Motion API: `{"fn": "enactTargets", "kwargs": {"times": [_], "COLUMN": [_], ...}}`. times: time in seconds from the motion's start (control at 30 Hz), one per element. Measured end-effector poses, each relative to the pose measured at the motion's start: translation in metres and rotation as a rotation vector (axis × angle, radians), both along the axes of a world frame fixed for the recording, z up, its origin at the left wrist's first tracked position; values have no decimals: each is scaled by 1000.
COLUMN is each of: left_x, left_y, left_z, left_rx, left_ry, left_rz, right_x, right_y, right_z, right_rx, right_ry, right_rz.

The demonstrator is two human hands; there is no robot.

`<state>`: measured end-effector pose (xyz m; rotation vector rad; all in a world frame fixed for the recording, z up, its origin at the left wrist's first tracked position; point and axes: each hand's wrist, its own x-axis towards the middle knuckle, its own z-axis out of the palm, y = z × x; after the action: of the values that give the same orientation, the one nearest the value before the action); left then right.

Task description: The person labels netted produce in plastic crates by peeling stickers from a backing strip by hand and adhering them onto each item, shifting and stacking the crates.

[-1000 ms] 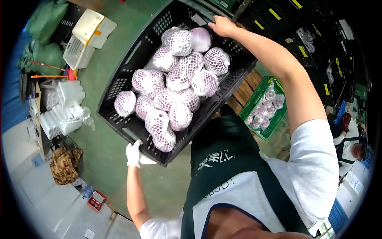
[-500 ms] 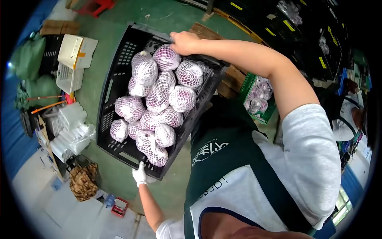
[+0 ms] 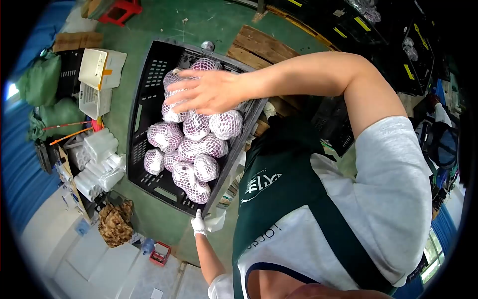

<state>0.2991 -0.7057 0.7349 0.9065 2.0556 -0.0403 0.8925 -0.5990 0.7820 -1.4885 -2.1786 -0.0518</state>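
A black crate (image 3: 167, 193) holds several round purple items (image 3: 165, 136) in white foam nets. My right hand (image 3: 211, 92), bare, is over the items at the crate's upper end, its fingers spread and slightly blurred; whether it touches them is unclear. My left hand (image 3: 199, 225), in a white glove, is at the crate's lower corner, thumb up against the rim and other fingers partly hidden. One small netted item (image 3: 208, 46) is just beyond the crate's top edge.
Wooden pallet (image 3: 256, 44) behind the crate; dark crates with yellow labels (image 3: 362, 24) at upper right. At left are white bins (image 3: 102, 67), plastic rolls (image 3: 99, 159), green sacks (image 3: 42, 79) and crumpled brown material (image 3: 114, 224). Another person (image 3: 440, 112) is at far right.
My right hand has let go of the crate's upper rim and moved over the netted items, fingers spread. My left hand has shifted right along the lower corner. The green crate is out of sight.
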Motion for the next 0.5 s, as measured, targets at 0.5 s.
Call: {"fn": "enactTargets", "kwargs": {"times": [0.5], "left_x": [9], "left_y": [4], "left_z": [17], "left_rx": [152], "left_ry": [-178], "left_rz": [-20], "right_x": [29], "right_y": [-38], "right_z": [-37], "right_rx": [-547], "right_ry": [305], "right_rz": [-518]}}
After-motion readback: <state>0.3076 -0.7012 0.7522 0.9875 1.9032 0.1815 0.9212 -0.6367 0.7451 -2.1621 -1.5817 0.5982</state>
